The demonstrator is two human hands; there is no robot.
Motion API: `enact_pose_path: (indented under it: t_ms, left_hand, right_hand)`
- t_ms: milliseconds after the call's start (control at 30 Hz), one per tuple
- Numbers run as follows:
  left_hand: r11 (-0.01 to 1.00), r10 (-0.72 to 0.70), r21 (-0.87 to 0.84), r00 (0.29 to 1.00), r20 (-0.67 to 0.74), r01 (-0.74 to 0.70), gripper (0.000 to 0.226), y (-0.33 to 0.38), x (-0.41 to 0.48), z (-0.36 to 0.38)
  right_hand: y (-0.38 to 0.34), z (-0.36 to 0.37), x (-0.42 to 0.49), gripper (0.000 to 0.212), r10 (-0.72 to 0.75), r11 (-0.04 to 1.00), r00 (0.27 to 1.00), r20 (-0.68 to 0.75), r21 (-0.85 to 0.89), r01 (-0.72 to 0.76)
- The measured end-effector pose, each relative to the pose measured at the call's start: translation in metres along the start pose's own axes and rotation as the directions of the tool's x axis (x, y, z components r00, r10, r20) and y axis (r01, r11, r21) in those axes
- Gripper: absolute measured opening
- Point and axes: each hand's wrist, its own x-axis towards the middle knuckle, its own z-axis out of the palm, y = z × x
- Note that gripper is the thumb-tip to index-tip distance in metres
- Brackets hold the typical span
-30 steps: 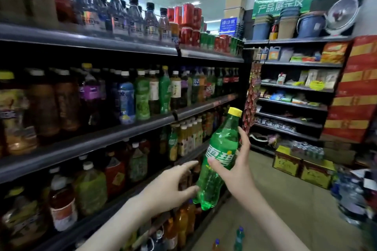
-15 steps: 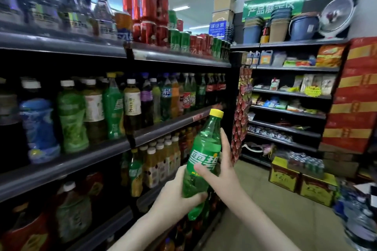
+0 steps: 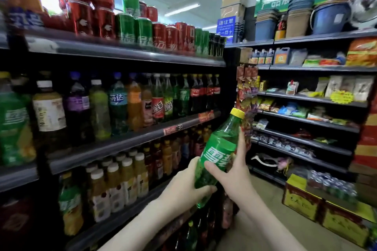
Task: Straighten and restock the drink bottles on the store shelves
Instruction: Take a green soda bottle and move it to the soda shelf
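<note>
Now gripped in both left hand [image 3: 188,186] and right hand [image 3: 234,175], bottle [image 3: 219,153] carried further along shelf [image 3: 130,140]; unplaced.

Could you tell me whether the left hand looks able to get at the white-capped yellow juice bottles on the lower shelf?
Probably not yet: the left hand is wrapped around the green soda bottle, shared with the right hand. The juice bottles stand at the open shelf front, unblocked.
</note>
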Motion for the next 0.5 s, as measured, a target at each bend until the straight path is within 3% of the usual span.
enact_pose_path:
  t_ms: [167,267,367,500]
  left_hand:
    - [1.0,0.002,-0.027,0.997,-0.074,-0.004,0.06,0.023,0.064,0.029]
    - [0.993,-0.014,0.112,0.994,-0.11,0.026,0.053,0.016,0.095,0.027]
    - [0.941,-0.019,0.328,0.981,-0.192,0.082,0.056,-0.004,0.129,0.019]
    - [0.893,-0.043,0.415,0.95,-0.309,0.175,0.054,-0.033,0.165,0.007]
  right_hand:
    - [0.033,-0.047,0.079,0.102,0.002,0.997,0.998,0.055,0.078,-0.007]
    - [0.056,-0.052,0.12,0.087,0.023,0.991,0.996,0.089,0.13,-0.035]
    - [0.077,-0.049,0.156,0.086,0.01,0.986,0.996,0.09,0.164,-0.025]
    - [0.097,-0.043,0.202,0.083,-0.026,0.977,0.998,0.06,0.214,0.013]
